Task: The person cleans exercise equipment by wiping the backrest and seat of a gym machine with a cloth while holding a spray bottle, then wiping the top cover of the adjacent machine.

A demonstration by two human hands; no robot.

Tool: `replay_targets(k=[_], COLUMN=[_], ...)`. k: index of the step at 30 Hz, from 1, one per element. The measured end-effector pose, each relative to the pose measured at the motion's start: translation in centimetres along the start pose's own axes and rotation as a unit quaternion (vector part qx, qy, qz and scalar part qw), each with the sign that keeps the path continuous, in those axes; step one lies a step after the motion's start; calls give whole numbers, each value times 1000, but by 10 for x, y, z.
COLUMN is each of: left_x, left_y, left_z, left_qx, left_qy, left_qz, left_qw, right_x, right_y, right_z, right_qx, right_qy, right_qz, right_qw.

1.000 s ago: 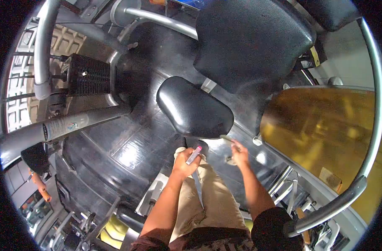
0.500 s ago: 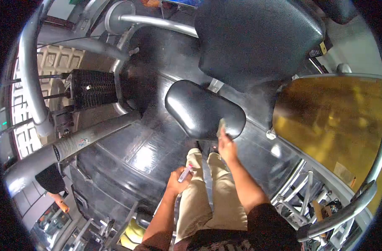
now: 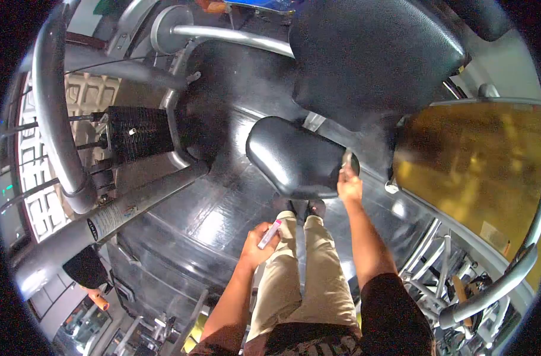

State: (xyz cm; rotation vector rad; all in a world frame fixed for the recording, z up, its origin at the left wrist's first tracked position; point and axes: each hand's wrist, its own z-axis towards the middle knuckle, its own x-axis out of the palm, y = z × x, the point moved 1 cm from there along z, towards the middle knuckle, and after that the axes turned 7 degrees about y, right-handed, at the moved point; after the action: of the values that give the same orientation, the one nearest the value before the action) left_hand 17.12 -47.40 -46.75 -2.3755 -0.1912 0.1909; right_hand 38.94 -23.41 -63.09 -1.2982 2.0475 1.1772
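A small white tube with a pink end [image 3: 270, 234] is gripped in my left hand [image 3: 258, 244], which is held above my left thigh. My right hand [image 3: 349, 185] is at the right end of the small black padded seat [image 3: 300, 157], with its fingers closed on a thin, pale object [image 3: 347, 158] that is blurred and too small to name. Whether that object touches the pad cannot be made out. Behind the seat stands a large black padded backrest [image 3: 377, 59].
A black weight stack [image 3: 139, 133] and thick grey tubes [image 3: 164, 184] are on the left. To the right are a yellowish panel [image 3: 478, 160] and a curved metal bar [image 3: 496, 296]. Another person's hand [image 3: 96, 296] shows at the lower left, near an orange object.
My right hand has moved from below the seat's front edge up and across to its right end. My left hand still holds the tube. The view has shifted slightly.
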Motion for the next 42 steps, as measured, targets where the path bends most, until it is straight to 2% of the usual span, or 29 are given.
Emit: replay_targets(k=[1,4,6,7,9,10,15,16,19,21,24,27,29,30,32,35,36,37,38,39,41,42], left_x=[-1,-3,-3,-3,0,3,23,25,33,32,22,12,4,0,-8,-17,-17,-16,-14,-15,-14,-14], left_y=[-2,-6,-2,-9,-23,-19,-14,-29,-18,-19,-14,5,27,40,45,46,44,41,36,33,30,27], left_z=[0,0,1,1,2,5,25,25,31,27,22,11,6,4,-4,-7,-8,-14,-15,-15,-15,-15], left_qx=[-5,-2,27,13,-15,1,83,34,46,69,82,48,31,31,-11,-16,-22,-31,-29,-33,-43,-33], left_qy=[9,22,21,19,15,9,-1,13,-1,-7,-6,2,11,13,14,8,4,1,-5,1,10,14], left_qz=[-8,-16,3,7,16,7,9,18,59,43,45,37,31,34,32,21,17,14,25,29,35,33], left_qw=[1000,1000,999,1000,1000,1000,996,999,997,997,996,998,999,999,999,1000,1000,999,999,999,998,999], right_x=[-1,32,48,52,47,45,31,46,-19,-36,-56,-66,-47,-26,-17,22,2,46,56,41,46,39], right_y=[17,13,2,-3,-18,-25,-95,-130,-86,-73,-58,-15,-5,-11,20,8,42,0,-15,-3,-21,-21], right_z=[-20,-74,-104,-114,-135,-143,-149,-139,-127,-104,-49,1,23,25,2,-44,-78,-87,-99,-119,-134,-135], right_qx=[-4,-247,-249,-255,-140,-81,-19,25,78,36,-17,59,72,40,77,-34,50,-181,-119,-125,-155,-127], right_qy=[50,54,79,91,174,214,69,46,43,4,15,74,50,18,28,1,86,-20,97,124,160,153], right_qz=[-66,3,25,37,131,178,182,250,296,311,242,175,116,90,71,53,113,152,91,49,62,84], right_qw=[997,967,965,962,966,957,981,967,951,950,970,980,989,995,994,998,989,971,984,983,973,976])
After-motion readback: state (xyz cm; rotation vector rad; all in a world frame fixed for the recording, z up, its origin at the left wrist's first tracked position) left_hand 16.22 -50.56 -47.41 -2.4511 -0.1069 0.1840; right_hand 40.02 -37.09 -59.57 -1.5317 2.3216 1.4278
